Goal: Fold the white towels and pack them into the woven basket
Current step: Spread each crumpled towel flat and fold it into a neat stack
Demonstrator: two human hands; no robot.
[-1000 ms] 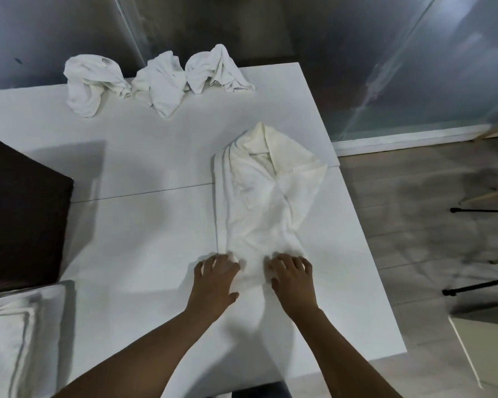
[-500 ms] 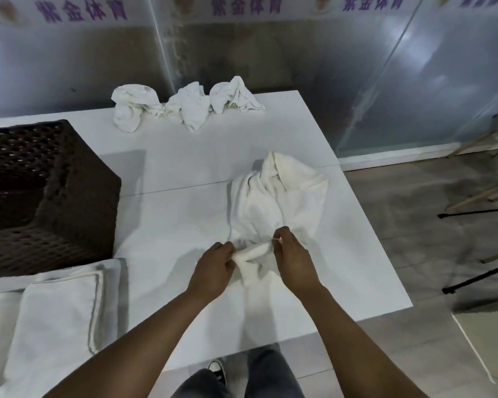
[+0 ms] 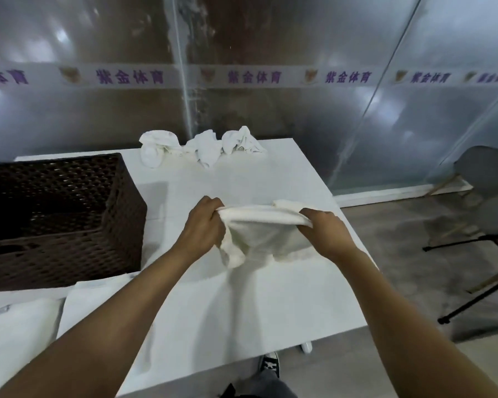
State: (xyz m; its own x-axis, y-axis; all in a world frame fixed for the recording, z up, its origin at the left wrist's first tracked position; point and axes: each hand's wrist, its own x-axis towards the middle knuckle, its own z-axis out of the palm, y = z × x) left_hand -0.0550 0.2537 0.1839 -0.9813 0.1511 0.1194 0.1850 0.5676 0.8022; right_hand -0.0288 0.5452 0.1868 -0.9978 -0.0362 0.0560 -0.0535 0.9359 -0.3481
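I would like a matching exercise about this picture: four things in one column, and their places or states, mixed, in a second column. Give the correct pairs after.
Things
1. woven basket
2. held towel
3. crumpled towels
4. folded towels

Places or states
A. at the table's far edge, by the wall
B. stretched between the left hand and right hand
C. flat at the table's near left corner
D. dark brown, on the left of the table

Pairs: 1-D, 2-B, 3-A, 4-C
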